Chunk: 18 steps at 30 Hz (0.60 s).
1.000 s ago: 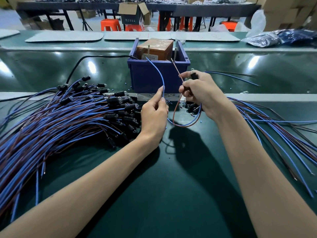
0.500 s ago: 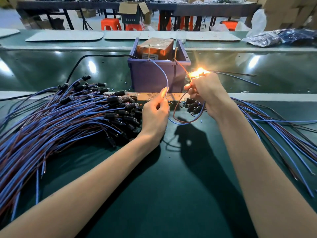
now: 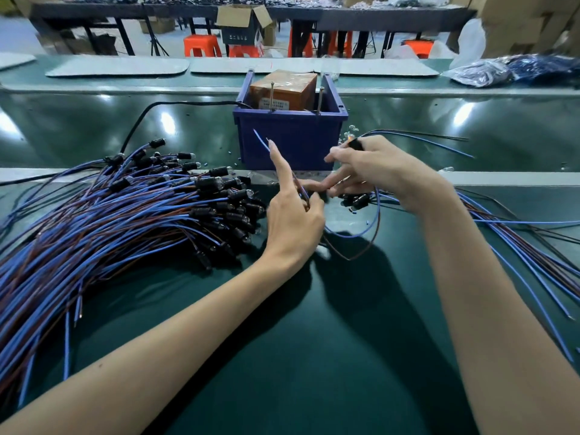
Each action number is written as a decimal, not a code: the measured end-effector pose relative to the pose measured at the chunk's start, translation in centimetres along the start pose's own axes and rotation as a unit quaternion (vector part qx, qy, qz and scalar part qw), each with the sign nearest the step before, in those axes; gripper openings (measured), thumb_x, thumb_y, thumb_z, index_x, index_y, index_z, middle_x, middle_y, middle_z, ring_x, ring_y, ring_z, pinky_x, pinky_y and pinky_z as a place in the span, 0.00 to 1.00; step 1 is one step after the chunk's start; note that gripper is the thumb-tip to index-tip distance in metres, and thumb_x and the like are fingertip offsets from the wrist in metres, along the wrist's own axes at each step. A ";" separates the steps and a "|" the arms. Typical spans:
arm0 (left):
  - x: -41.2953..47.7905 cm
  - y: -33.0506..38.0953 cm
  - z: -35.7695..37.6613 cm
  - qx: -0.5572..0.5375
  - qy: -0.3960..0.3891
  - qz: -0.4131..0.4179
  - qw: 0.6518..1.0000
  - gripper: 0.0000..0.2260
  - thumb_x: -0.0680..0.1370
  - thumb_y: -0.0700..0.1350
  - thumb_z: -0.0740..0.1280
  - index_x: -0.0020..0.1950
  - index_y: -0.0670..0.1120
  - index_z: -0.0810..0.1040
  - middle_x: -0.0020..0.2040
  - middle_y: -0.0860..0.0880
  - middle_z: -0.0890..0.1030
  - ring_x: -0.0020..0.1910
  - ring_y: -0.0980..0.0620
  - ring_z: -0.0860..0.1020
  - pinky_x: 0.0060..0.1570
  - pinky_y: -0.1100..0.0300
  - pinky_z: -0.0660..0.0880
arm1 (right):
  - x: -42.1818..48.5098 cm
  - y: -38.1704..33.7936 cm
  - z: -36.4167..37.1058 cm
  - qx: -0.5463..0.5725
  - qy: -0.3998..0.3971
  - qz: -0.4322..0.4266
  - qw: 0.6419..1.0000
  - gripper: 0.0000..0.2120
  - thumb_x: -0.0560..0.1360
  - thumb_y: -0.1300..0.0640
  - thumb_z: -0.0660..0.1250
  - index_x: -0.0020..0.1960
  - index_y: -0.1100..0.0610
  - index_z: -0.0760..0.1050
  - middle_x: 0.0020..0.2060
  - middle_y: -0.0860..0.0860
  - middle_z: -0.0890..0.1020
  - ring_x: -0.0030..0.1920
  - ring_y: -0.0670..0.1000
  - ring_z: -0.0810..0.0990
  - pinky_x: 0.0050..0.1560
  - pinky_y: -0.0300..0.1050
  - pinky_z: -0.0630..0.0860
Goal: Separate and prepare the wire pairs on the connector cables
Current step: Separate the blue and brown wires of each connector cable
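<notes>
Looping down between the two hands, one connector cable (image 3: 353, 236) is held just above the green bench (image 3: 314, 356). Its two wires are pinched by the left hand (image 3: 292, 218) between the thumb and the curled fingers, while the forefinger (image 3: 277, 161) is stretched upward. The free end of the blue wire (image 3: 260, 138) is seen rising behind this forefinger, in front of the blue bin (image 3: 292, 142). The brown wire (image 3: 348, 258) is hanging lowest in the loop.

The black connector (image 3: 356, 143) of this cable is gripped at the top of the right hand (image 3: 379, 174), and a small orange glow is seen at its tip. The other fingers (image 3: 317, 185) of the right hand are extended toward the left hand and are almost touching it.

A big pile of connector cables (image 3: 125, 221) is spread on the bench at the left, with the black heads turned to the middle. A thinner bundle of cables (image 3: 518, 233) is laid at the right. Some loose connectors (image 3: 357, 199) are gathered under the right hand.

An orange-brown box (image 3: 284, 87) is placed inside the bin, and two metal pins (image 3: 272, 97) are standing at its front wall. A black cord (image 3: 141, 120) is led along the bench to the bin.
</notes>
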<state>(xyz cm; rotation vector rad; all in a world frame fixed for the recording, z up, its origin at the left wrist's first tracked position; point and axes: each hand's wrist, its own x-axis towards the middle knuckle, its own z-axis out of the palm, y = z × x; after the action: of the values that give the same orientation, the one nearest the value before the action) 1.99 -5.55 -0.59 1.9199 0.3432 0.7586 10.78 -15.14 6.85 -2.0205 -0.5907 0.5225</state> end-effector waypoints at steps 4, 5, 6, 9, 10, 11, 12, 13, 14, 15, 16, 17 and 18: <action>-0.5 0.4 -0.1 0.095 -0.005 0.077 0.992 0.30 0.72 0.41 0.58 0.75 0.56 0.63 0.45 0.53 0.81 0.40 0.52 0.77 0.48 0.57 0.73 | 0.5 0.5 -1.0 -0.230 0.123 0.041 0.965 0.26 0.80 0.38 0.52 0.56 0.58 0.76 0.52 0.56 0.83 0.56 0.57 0.78 0.59 0.49 0.72; -0.6 0.5 -0.1 0.132 -0.015 0.083 0.988 0.24 0.73 0.43 0.58 0.69 0.53 0.73 0.47 0.50 0.81 0.45 0.49 0.78 0.50 0.56 0.73 | 0.3 0.6 -1.3 -0.263 0.157 0.057 0.950 0.29 0.79 0.36 0.50 0.58 0.59 0.75 0.56 0.59 0.80 0.59 0.59 0.76 0.61 0.52 0.71; -0.7 0.7 -0.1 0.169 -0.033 0.082 0.982 0.19 0.75 0.44 0.59 0.65 0.51 0.77 0.50 0.48 0.81 0.50 0.46 0.78 0.52 0.55 0.72 | 0.1 0.7 -1.6 -0.284 0.185 0.069 0.938 0.30 0.79 0.35 0.51 0.60 0.59 0.75 0.59 0.61 0.78 0.61 0.61 0.75 0.61 0.53 0.70; -1.0 1.8 -0.2 0.279 -0.107 0.082 0.951 0.16 0.76 0.52 0.57 0.58 0.50 0.79 0.53 0.45 0.82 0.54 0.41 0.78 0.52 0.53 0.73 | -0.4 0.6 -2.8 -0.297 0.243 0.076 0.920 0.27 0.79 0.38 0.58 0.58 0.61 0.74 0.57 0.64 0.78 0.60 0.62 0.75 0.60 0.53 0.71; -1.1 2.3 -0.3 0.309 -0.115 0.089 0.940 0.16 0.76 0.54 0.57 0.56 0.49 0.78 0.51 0.45 0.82 0.53 0.40 0.77 0.49 0.53 0.71 | -0.5 0.4 -3.2 -0.290 0.260 0.071 0.918 0.25 0.78 0.40 0.60 0.57 0.62 0.75 0.55 0.64 0.80 0.60 0.61 0.77 0.59 0.52 0.73; -1.1 2.9 -0.3 0.331 -0.119 0.095 0.931 0.16 0.76 0.55 0.57 0.55 0.48 0.77 0.50 0.44 0.82 0.51 0.40 0.77 0.46 0.53 0.69 | -0.7 0.3 -3.5 -0.284 0.275 0.060 0.916 0.22 0.78 0.42 0.63 0.57 0.62 0.75 0.53 0.64 0.81 0.58 0.60 0.78 0.58 0.51 0.73; -1.3 3.4 -0.4 0.347 -0.141 0.091 0.923 0.16 0.76 0.56 0.57 0.56 0.48 0.76 0.49 0.44 0.82 0.51 0.40 0.77 0.45 0.53 0.67 | -0.8 0.0 -3.7 -0.282 0.288 0.046 0.914 0.19 0.78 0.46 0.65 0.56 0.62 0.76 0.53 0.64 0.80 0.57 0.61 0.78 0.57 0.50 0.73; -1.5 4.1 -0.2 0.337 -0.186 0.071 0.920 0.16 0.76 0.56 0.58 0.57 0.48 0.74 0.47 0.45 0.82 0.51 0.42 0.77 0.45 0.54 0.68 | -1.0 -0.2 -3.7 -0.284 0.297 0.027 0.911 0.17 0.78 0.49 0.66 0.56 0.62 0.76 0.53 0.64 0.80 0.56 0.62 0.78 0.55 0.49 0.73; -1.9 4.8 0.1 0.287 -0.253 0.022 0.924 0.15 0.77 0.56 0.58 0.57 0.48 0.73 0.44 0.47 0.83 0.48 0.45 0.78 0.44 0.57 0.70 | -1.0 -0.4 -3.7 -0.289 0.300 0.006 0.909 0.14 0.78 0.52 0.67 0.55 0.63 0.77 0.53 0.64 0.80 0.55 0.62 0.77 0.55 0.50 0.73; -2.4 5.3 0.7 0.184 -0.333 -0.055 0.923 0.13 0.77 0.55 0.59 0.55 0.48 0.71 0.38 0.49 0.84 0.40 0.50 0.79 0.39 0.62 0.72 | -1.1 -0.6 -3.5 -0.296 0.297 -0.013 0.908 0.12 0.77 0.55 0.67 0.55 0.63 0.78 0.52 0.63 0.80 0.54 0.62 0.78 0.55 0.50 0.73; -2.9 6.0 1.2 0.050 -0.406 -0.156 0.899 0.09 0.78 0.52 0.60 0.51 0.47 0.70 0.31 0.50 0.82 0.29 0.54 0.76 0.30 0.67 0.71 | -1.0 -0.7 -3.3 -0.304 0.288 -0.029 0.908 0.10 0.77 0.57 0.66 0.54 0.62 0.78 0.51 0.63 0.81 0.54 0.61 0.78 0.56 0.50 0.74; -3.4 6.6 1.6 -0.069 -0.454 -0.254 0.851 0.08 0.79 0.50 0.59 0.49 0.46 0.70 0.27 0.50 0.80 0.21 0.55 0.71 0.22 0.68 0.67 | -1.0 -0.8 -3.1 -0.313 0.274 -0.039 0.908 0.10 0.78 0.59 0.65 0.55 0.63 0.79 0.51 0.63 0.81 0.54 0.61 0.78 0.57 0.50 0.75; -3.8 7.0 1.7 -0.161 -0.483 -0.330 0.795 0.09 0.80 0.48 0.58 0.51 0.44 0.71 0.25 0.49 0.78 0.17 0.56 0.67 0.19 0.69 0.64 | -0.9 -0.8 -2.9 -0.325 0.259 -0.044 0.908 0.10 0.78 0.60 0.64 0.55 0.63 0.79 0.52 0.63 0.81 0.54 0.61 0.78 0.57 0.50 0.75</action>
<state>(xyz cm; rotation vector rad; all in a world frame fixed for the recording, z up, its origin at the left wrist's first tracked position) -0.45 -11.99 3.73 1.4604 0.1849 -0.6158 11.56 -17.24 9.04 -2.6014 -0.5581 -0.3267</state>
